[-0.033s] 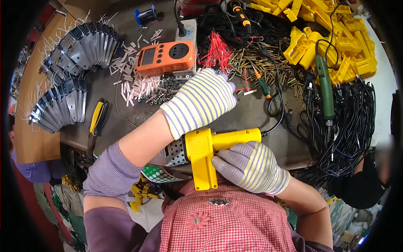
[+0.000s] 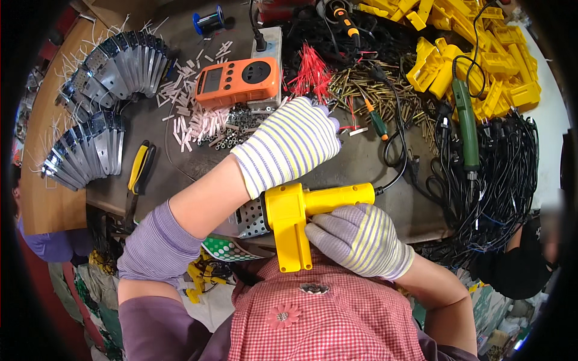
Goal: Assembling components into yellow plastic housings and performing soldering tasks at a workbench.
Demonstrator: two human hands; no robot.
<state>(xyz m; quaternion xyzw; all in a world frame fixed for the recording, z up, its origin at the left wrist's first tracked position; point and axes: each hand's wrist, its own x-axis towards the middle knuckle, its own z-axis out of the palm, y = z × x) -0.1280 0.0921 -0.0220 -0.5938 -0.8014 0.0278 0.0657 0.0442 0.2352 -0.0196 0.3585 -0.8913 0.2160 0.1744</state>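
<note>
My right hand, in a striped knit glove, grips a yellow pistol-shaped power tool where its handle meets the body. The tool lies across the table's near edge, close to my chest. Its perforated metal nozzle points left and a black cord leaves its right end. My left hand, gloved the same way, reaches forward over the tool with fingers curled down near a small green-handled screwdriver and loose screws. Whatever is under its fingers is hidden.
An orange meter lies at the back, beside white tube pieces and red wires. Fanned metal brackets and yellow pliers lie left. Brass screws, yellow housings, a green tool and black cables crowd the right.
</note>
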